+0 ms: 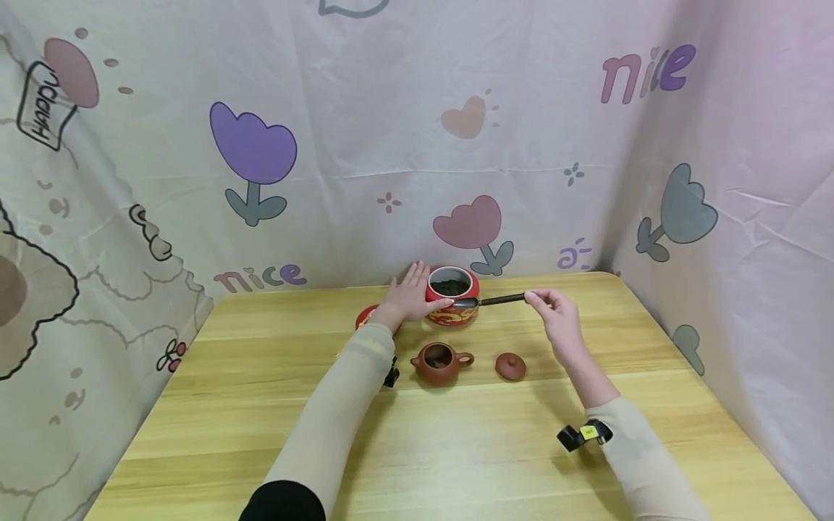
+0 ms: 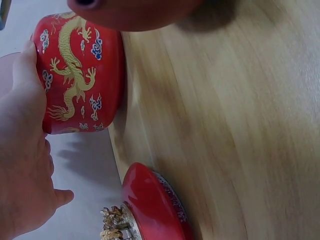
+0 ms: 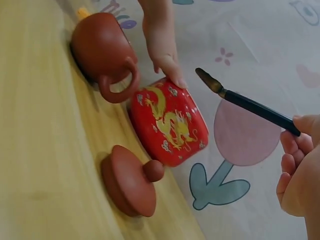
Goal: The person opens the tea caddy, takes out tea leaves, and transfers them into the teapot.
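A red jar (image 1: 452, 312) with a gold dragon stands at the back, dark contents inside. My left hand (image 1: 409, 295) rests against its left side, fingers straight and thumb across the front near the rim. Pinched by its dark handle, a small scoop (image 3: 257, 111) is in my right hand (image 1: 559, 323); its tip is by the jar's rim in the head view and above the jar in the right wrist view. In front stands a brown teapot (image 1: 438, 367) without its lid, something dark inside. The teapot lid (image 1: 510, 367) lies on the table to its right.
A red jar lid (image 2: 152, 205) with a gold knob lies left of the jar, partly behind my left arm in the head view. The wooden table (image 1: 456, 463) ends at a patterned cloth (image 1: 352, 130) behind.
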Demonstrator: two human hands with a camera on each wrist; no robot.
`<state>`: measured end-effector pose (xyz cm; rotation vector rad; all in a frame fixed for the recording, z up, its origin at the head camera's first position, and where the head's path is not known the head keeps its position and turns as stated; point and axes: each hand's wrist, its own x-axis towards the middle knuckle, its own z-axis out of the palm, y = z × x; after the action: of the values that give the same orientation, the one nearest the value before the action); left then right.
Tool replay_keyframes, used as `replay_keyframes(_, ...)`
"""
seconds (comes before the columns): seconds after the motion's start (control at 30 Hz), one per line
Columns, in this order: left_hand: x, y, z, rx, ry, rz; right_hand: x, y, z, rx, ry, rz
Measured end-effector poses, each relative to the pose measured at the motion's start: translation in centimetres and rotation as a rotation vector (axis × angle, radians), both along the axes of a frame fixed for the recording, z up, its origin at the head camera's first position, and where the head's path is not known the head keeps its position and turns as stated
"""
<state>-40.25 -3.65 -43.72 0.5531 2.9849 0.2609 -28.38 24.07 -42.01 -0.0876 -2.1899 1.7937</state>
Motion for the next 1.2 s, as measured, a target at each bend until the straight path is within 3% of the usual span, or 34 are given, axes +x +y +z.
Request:
replay_keyframes(0.2, -0.4, 0.0, -0.2, -0.009, -0.014, 0.006, -1.9, 0.1, 0.4, -0.096, -0.009, -0.029)
replay_keyframes(0.43, 0.2, -0.2, 0.0, 0.023, 0.011, 0.000, -4.1, -0.5, 0.5, -0.110, 0.003, -0.067)
replay_keyframes(0.6, 0.4, -0.2, 0.0, 0.013, 0.018, 0.002, -5.3, -1.2, 0.1, -0.016, 0.018, -0.075)
replay_keyframes(0.77, 0.2, -0.2, -0.1, 0.007, 0.013, -0.002, -6.4, -1.9, -0.4, 0.118, 0.084, -0.089)
replay_keyframes(0.93, 0.3, -0.2, -0.1, 0.000, 0.021, -0.008, -7.1, -2.8, -0.5, 0.290, 0.200, -0.095)
replay_keyframes(1.2, -0.5, -0.1, -0.5, -0.027, -0.014, 0.003, -7.8, -4.2, -0.9, 0.519, 0.398, -0.082)
